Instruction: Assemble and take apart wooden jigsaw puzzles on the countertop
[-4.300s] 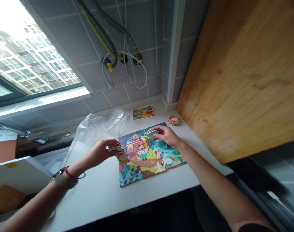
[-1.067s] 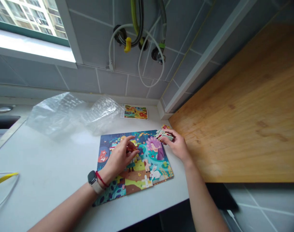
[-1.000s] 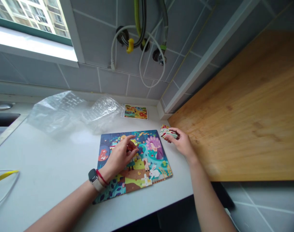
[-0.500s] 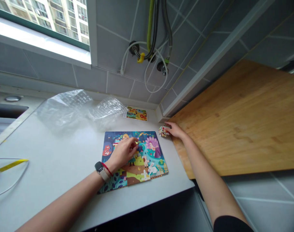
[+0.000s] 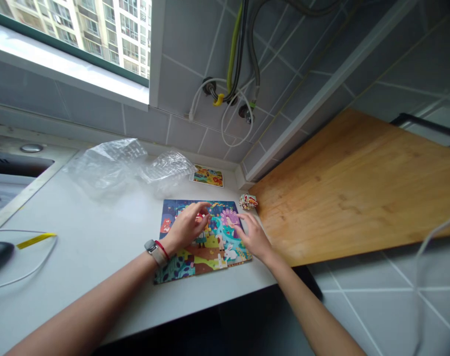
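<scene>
Note puzzle [image 5: 212, 253] flat on counter [image 5: 99, 232], presumably for firm support. Find left hand [image 5: 186, 226] curled above (cannot tell whether grasping), right hand [image 5: 255, 237] spread at printed peacock [image 5: 229, 216], apparently unloaded. Locate piece pile [image 5: 248, 201] just beyond, likely for reach.

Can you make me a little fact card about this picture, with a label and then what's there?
Place: smooth white countertop
Main thing: colourful rectangular jigsaw puzzle, lying flat
Left grip: bare hand over the puzzle's middle; can't tell if it holds anything
Right grip: bare hand, fingers apart, by the purple peacock picture
Loose bits: small multicoloured pile of pieces, beside the puzzle's far right corner
Farther back: crumpled clear plastic, left of a small rectangular picture card
</scene>
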`<action>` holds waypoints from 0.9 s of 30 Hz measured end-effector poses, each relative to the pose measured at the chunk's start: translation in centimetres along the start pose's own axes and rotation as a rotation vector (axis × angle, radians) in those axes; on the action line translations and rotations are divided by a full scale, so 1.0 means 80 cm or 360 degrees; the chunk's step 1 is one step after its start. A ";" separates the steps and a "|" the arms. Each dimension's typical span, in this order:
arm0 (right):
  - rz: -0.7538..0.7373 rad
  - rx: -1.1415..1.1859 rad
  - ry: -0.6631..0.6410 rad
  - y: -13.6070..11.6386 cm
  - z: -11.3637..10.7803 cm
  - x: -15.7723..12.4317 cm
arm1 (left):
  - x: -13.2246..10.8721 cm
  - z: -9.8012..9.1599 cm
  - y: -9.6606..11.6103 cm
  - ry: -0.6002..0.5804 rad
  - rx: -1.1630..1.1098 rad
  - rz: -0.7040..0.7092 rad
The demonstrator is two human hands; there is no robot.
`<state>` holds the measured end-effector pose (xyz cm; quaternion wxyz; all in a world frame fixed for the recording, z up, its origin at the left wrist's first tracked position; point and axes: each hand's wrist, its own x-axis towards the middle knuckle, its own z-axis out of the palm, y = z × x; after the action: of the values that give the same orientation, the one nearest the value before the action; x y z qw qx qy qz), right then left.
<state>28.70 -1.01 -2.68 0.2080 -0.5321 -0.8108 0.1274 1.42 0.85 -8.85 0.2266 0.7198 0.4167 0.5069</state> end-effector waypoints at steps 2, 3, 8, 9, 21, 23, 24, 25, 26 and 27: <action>0.0009 -0.0006 -0.0222 -0.025 0.006 -0.027 | 0.005 -0.021 -0.004 0.0011 0.0073 -0.0022; 0.0026 -0.0017 -0.0313 -0.035 0.008 -0.038 | 0.006 -0.033 -0.009 0.0008 0.0130 -0.0051; 0.0103 -0.0065 -0.0586 -0.058 0.010 -0.067 | -0.010 -0.084 -0.037 -0.0183 0.0411 -0.0015; 0.0107 -0.0072 -0.0602 -0.059 0.010 -0.068 | -0.016 -0.089 -0.040 -0.0250 0.0428 0.0026; -0.0085 -0.0123 -0.0694 -0.051 0.031 -0.058 | -0.037 -0.083 -0.053 -0.0715 0.0512 0.0032; -0.0094 -0.0162 -0.0686 -0.053 0.034 -0.059 | -0.039 -0.082 -0.053 -0.0742 0.0516 0.0015; -0.0093 -0.0174 -0.0676 -0.054 0.035 -0.060 | -0.039 -0.082 -0.052 -0.0742 0.0511 0.0011; -0.0091 -0.0178 -0.0665 -0.054 0.036 -0.060 | -0.039 -0.082 -0.052 -0.0734 0.0499 0.0014; -0.0090 -0.0174 -0.0656 -0.053 0.036 -0.060 | -0.039 -0.081 -0.051 -0.0722 0.0486 0.0021; -0.0092 -0.0162 -0.0651 -0.053 0.037 -0.059 | -0.039 -0.081 -0.051 -0.0710 0.0475 0.0028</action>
<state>25.55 -6.97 -4.41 0.0155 -0.4813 -0.8565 0.1855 -6.44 -0.10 -11.11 0.1999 0.8427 0.4204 0.2705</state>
